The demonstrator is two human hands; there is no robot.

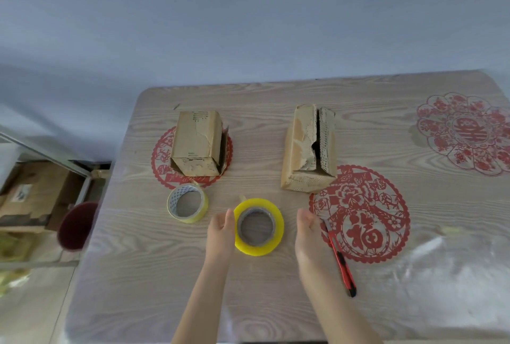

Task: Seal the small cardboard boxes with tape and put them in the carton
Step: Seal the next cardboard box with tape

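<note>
two boxes look unsealed farther back, left box [197, 142] and right box [306, 150]. both hands are spread, left hand [220, 230] touching the yellow tape roll [255, 248], right hand [309, 230] empty by the knife [340, 258]; find the loose end first.

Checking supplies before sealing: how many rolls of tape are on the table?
2. A paler roll lies just in front of the left box. A bright yellow roll lies nearer the person, beside the left hand. No others show.
</note>
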